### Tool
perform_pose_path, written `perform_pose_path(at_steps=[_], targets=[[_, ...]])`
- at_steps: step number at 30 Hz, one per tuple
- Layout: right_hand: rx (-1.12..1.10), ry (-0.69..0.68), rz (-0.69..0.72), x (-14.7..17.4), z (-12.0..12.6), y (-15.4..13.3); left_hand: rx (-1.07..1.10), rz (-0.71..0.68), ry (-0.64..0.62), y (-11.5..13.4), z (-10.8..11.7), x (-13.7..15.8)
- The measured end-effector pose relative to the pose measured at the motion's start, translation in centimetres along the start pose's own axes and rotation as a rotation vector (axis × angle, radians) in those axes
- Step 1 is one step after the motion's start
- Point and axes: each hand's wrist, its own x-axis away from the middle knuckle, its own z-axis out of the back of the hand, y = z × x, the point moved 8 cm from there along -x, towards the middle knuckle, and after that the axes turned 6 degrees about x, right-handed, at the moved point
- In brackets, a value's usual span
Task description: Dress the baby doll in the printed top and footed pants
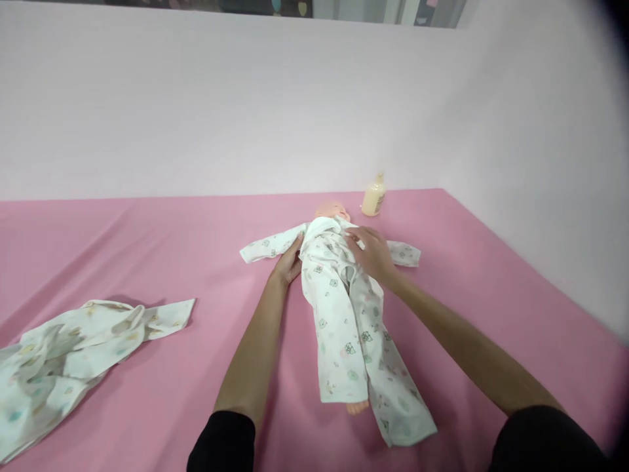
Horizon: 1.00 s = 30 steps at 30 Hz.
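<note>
A baby doll [332, 210] lies on its back, head towards the wall, dressed in a white printed top and trousers. One sleeve [272, 245] stretches out to the left and the other to the right. The trousers [339, 314] run towards me, with a bare foot showing below one leg. My left hand [291, 261] is at the doll's left-hand side in view, its fingers partly hidden behind the clothing. Resting over the chest and waist on the other side, my right hand [371, 252] has its fingers spread on the cloth.
A pale yellow pump bottle [374, 196] stands beyond the doll, near the white wall [221, 105]. Another printed white garment [93, 354] lies crumpled at the left. Pink cloth [211, 367] covers the table, with an edge along the right-hand wall.
</note>
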Motion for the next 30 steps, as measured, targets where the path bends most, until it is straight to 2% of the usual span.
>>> perform_pose_path(at_steps=[1, 4, 6, 10, 14, 17, 19, 25, 28, 30], targets=[[-0.067, -0.024, -0.080, 1.2, 0.3, 1.6, -0.002, 0.003, 0.009, 0.0, 0.0, 0.0], [-0.284, -0.254, -0.324, 4.8, -0.5, 6.0, -0.018, 0.008, 0.019, 0.0, 0.0, 0.1], [-0.437, -0.394, -0.398, 6.5, -1.5, 7.6, -0.035, 0.015, 0.023, 0.0, 0.1, 0.1], [-0.603, -0.566, -0.326, 7.5, -3.0, 8.0, -0.068, 0.012, 0.054, 0.1, 0.4, 0.1], [-0.724, -0.624, -0.276, 7.0, -3.7, 7.9, -0.072, 0.014, 0.040, 0.1, 0.1, 0.1], [-0.691, -0.673, -0.207, 6.7, -3.9, 7.9, -0.069, 0.050, 0.047, -0.1, -0.1, 0.1], [-0.569, -0.618, -0.184, 6.1, -3.7, 8.6, -0.064, 0.083, 0.056, -0.4, 0.0, 0.0], [-0.162, -0.296, -0.124, 3.7, -3.1, 9.1, -0.042, 0.108, 0.035, -0.7, -0.2, 0.0], [-0.017, -0.191, -0.172, 3.0, -3.6, 9.1, -0.030, 0.106, 0.040, -0.7, -0.4, 0.1], [-0.001, -0.132, -0.240, 2.9, -4.0, 9.2, -0.026, 0.104, 0.041, -0.7, -0.5, 0.1]])
